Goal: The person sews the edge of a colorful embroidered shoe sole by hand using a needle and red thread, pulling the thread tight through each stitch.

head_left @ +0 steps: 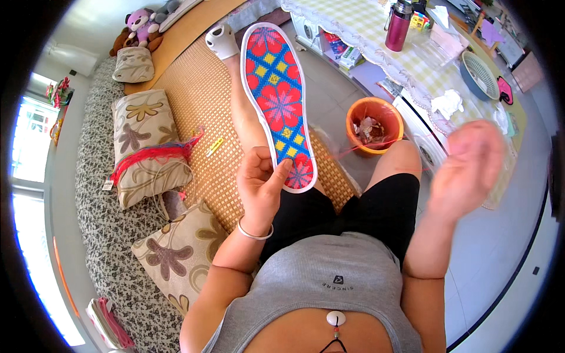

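Observation:
My left hand grips the heel end of an embroidered insole, its thumb on the patterned face and its fingers behind. The insole stands toe up, white-edged, with red flowers and yellow diamonds on blue. Away to the right, my right hand is raised with its fingers curled in; motion blurs it, and what it pinches is too small to make out. A thin red thread stretches across the space between the insole and the right hand.
An orange bin with scraps stands by my right knee. Behind it, a cloth-covered table carries a maroon flask, a basket and tissues. On the left, red yarn lies over a cushion; a yellow packaged item lies on the woven mat.

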{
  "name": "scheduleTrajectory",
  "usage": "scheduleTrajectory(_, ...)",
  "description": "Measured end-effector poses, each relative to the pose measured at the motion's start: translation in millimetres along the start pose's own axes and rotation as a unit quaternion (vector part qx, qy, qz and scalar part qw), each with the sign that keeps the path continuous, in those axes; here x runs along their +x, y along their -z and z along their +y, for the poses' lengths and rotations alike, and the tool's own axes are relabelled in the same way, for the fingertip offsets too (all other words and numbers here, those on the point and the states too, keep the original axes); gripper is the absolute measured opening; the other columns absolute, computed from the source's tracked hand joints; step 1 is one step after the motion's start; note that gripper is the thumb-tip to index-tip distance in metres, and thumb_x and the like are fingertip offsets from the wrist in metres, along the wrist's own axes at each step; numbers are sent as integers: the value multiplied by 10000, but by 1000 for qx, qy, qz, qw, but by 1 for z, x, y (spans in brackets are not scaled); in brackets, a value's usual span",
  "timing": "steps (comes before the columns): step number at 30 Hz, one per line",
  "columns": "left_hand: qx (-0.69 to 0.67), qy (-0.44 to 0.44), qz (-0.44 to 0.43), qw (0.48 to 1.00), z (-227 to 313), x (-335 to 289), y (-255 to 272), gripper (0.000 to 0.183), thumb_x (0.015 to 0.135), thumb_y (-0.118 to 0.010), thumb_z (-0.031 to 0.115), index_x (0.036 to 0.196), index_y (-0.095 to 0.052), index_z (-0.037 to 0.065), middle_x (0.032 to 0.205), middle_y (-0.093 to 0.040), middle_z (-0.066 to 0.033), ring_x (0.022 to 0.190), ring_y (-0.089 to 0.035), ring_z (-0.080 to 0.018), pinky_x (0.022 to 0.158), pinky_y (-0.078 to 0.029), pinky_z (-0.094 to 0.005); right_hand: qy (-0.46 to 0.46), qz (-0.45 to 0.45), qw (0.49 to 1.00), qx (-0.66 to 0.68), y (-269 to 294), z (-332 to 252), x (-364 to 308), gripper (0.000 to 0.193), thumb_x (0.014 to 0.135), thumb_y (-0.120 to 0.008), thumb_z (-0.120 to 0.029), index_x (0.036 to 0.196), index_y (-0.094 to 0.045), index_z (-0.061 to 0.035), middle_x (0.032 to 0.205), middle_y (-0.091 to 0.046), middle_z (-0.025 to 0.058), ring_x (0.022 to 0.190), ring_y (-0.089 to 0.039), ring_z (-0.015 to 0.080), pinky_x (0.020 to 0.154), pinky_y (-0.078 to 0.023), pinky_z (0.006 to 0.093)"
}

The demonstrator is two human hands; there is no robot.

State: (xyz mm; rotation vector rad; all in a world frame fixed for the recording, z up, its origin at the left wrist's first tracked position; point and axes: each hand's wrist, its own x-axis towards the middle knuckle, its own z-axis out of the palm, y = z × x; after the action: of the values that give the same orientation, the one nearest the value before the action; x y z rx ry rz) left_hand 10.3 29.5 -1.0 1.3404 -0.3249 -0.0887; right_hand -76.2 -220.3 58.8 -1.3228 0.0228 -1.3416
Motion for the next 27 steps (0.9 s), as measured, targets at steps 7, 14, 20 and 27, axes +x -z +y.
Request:
scheduleTrajectory(7, -13, -1, -39, 999, 7, -4, -4, 163, 850, -593, -56, 979, -497, -32, 914, -651, -108, 816, -615, -102, 733, -487, -215, 102, -338, 904, -241, -49, 16, -72, 210, 698, -644, -5, 898, -590, -34, 697, -523, 62, 622, -534, 217, 524, -431, 309)
scheduleTrajectory(14, -3, -33, -48, 998, 8, -6, -7, 174, 848, -597, -58, 982, -490, -30, 921, -650, -108, 826, -612, -104, 740, -483, -217, 137, -366, 882, -264, -56, 19, -79, 257, 651, -658, -34, 897, -584, -33, 689, -493, 32, 627, -521, 202, 521, -433, 309)
scheduleTrajectory(20, -1, -41, -52, 998, 6, -7, -7, 172, 848, -600, -59, 979, -491, -32, 918, -648, -105, 819, -604, -97, 734, -479, -215, 141, -370, 879, -267, -57, 20, -80, 250, 657, -654, -50, 897, -584, -28, 694, -498, 31, 637, -523, 195, 522, -437, 303)
scheduleTrajectory(27, 83, -73, -32, 993, 5, -11, -7, 181, 812, -633, -76, 941, -511, -40, 831, -631, -65, 723, -569, -71, 648, -446, -188, 156, -388, 863, -282, -58, 20, -81, 193, 701, -619, -86, 875, -582, -10, 675, -470, 40, 623, -506, 190, 515, -434, 297)
